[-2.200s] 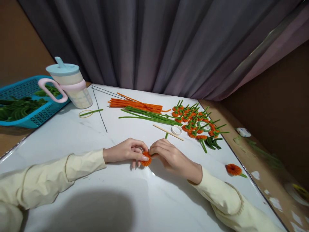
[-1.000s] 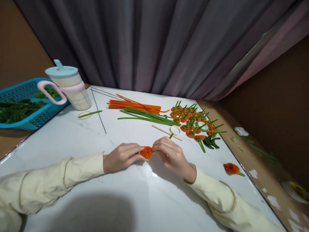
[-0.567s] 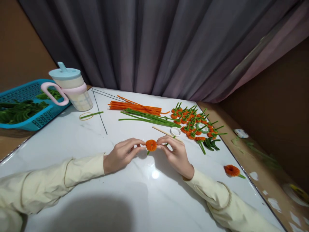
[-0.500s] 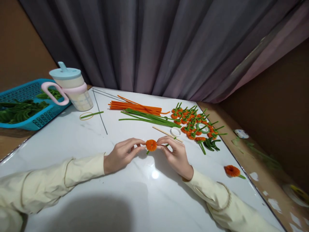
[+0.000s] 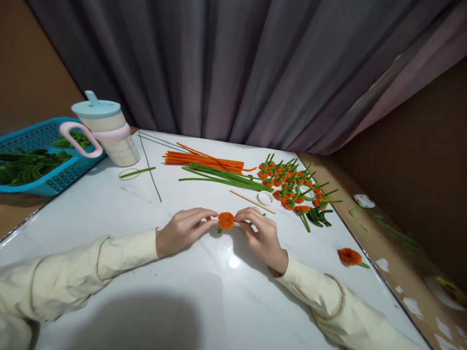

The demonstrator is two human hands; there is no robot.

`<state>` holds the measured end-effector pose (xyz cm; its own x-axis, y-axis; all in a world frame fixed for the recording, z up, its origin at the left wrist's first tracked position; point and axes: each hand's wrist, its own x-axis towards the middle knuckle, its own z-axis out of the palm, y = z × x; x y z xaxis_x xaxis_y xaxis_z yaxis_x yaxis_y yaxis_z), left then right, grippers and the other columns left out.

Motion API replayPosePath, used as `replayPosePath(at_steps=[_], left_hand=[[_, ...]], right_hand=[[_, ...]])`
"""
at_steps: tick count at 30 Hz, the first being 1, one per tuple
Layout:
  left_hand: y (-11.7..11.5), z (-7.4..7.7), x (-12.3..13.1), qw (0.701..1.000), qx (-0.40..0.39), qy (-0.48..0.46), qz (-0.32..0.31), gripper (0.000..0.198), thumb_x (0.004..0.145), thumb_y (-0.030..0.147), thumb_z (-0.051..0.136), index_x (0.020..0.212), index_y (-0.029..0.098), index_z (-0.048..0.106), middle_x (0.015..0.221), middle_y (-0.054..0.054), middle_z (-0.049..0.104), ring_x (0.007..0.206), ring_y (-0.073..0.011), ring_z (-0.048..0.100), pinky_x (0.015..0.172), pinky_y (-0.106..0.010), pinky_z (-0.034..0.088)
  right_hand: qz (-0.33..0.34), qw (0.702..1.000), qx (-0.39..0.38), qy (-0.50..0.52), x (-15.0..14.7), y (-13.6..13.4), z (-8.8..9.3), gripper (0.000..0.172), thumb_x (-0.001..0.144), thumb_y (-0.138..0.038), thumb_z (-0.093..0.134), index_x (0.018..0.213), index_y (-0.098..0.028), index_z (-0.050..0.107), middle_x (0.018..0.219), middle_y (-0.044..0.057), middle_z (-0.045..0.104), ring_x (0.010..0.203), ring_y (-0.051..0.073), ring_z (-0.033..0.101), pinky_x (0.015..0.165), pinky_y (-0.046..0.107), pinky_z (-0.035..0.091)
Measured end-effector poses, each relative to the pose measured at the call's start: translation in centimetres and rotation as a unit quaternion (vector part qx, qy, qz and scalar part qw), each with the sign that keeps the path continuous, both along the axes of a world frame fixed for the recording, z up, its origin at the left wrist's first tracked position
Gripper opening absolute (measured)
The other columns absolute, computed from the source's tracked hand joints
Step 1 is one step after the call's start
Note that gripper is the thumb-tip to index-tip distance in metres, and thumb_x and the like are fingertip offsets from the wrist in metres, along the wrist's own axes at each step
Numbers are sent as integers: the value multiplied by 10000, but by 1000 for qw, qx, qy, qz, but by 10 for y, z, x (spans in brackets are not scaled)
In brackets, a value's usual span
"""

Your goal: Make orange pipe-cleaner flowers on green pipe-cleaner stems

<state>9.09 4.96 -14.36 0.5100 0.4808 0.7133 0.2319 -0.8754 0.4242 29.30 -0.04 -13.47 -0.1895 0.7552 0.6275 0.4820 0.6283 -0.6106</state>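
Note:
A small orange pipe-cleaner flower (image 5: 226, 220) with a short green stem is held between both my hands over the white table (image 5: 109, 214). My left hand (image 5: 184, 229) pinches its left side with closed fingertips. From the right, my right hand (image 5: 260, 233) pinches the flower too, fingers curled. Both wrists rest on the table.
Behind lie orange pipe cleaners (image 5: 204, 158), green pipe cleaners (image 5: 226, 177), a wooden stick (image 5: 251, 200), a white tape ring (image 5: 265, 198) and a pile of finished flowers (image 5: 292, 184). One flower (image 5: 349, 256) lies near the right edge. A lidded cup (image 5: 104, 129) and blue basket (image 5: 32, 155) stand left.
Both hands turned the flower from edge-on against the table to face up, lifting it slightly away from me. In the last half second it shifted a little left.

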Motion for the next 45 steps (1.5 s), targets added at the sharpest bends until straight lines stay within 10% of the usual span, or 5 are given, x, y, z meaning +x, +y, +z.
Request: replayPosePath(at_steps=[16,33,45], left_hand=[[-7,7,2,999,-44,4,-1,129,839,170,575,938,115,636,800,-78,719,464,-73,541,490,-193,498],[0,10,3,954,-294,49,-34,131,806,218,598,884,130,654,782,-42,719,612,-121,656,538,-170,520],[-3,6,3,997,-54,-5,-50,99,809,120,574,882,142,637,742,-41,719,614,-119,661,594,-202,556]], right_hand=[[-17,1000,5,0,1,1,-3,157,878,-72,477,838,-186,578,782,59,620,733,192,563,664,330,450],[-13,1000,-3,3,-1,-1,-2,153,875,-81,484,825,-192,576,772,51,620,722,186,564,666,327,451],[-4,1000,-20,19,-4,-2,-1,145,861,-89,508,807,-189,598,773,47,630,724,180,575,663,311,470]])
